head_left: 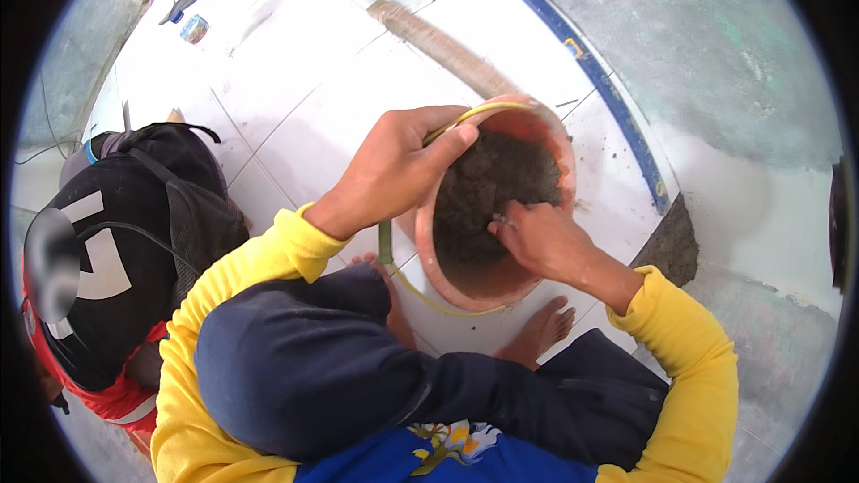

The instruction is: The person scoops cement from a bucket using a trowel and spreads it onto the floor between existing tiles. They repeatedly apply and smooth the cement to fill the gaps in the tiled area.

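An orange bucket (428, 255) stands tilted toward me between my feet, part filled with wet grey mortar (488, 183). My left hand (403, 161) grips its rim at the upper left, thumb over the edge, beside the yellow handle (497, 107). Lower down, the handle's loop and a green grip (386, 241) hang along the bucket's near side. Inside the bucket, my right hand (541, 237) is closed with its fingertips at the mortar. Whatever those fingers may hold is hidden.
A long wooden board (443, 46) lies on the white tiles beyond the bucket. Along the wall at right runs a blue level-like bar (582, 58), near a grey mortar patch (671, 241). At left is a person in a black top (134, 224). A plastic cup (194, 29) and containers stand far left.
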Motion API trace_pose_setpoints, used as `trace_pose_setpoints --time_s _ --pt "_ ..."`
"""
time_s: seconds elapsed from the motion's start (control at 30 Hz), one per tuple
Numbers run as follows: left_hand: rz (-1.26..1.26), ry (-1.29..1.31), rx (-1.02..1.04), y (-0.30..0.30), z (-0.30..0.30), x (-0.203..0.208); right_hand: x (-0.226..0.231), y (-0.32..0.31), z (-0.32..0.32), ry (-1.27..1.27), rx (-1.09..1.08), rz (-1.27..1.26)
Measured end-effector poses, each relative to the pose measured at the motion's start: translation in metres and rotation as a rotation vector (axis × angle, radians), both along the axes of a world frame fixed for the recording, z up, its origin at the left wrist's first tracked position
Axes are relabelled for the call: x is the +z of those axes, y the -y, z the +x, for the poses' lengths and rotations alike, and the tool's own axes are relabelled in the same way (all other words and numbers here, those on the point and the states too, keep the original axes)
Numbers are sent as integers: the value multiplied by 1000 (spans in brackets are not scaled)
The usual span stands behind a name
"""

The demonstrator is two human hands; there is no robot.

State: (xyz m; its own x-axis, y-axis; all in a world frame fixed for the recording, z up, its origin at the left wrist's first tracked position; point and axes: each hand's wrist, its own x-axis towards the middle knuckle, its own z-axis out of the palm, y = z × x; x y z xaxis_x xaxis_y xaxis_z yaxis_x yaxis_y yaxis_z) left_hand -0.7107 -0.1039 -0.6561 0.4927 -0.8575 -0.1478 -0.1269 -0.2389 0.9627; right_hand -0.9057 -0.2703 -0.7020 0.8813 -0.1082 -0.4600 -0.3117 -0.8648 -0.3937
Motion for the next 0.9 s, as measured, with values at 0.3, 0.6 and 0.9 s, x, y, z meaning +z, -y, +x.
trace_pose_setpoints --time_s 0.3,0.6,0.9 --pt "-83 -3 22 14 9 -5 14 12 10 20 -26 101" --pt "-208 34 -63 22 -10 -14 -30 23 -23 98 139 84" --pt "-211 324 -82 37 15 -2 -23 37 -20 164 9 212"
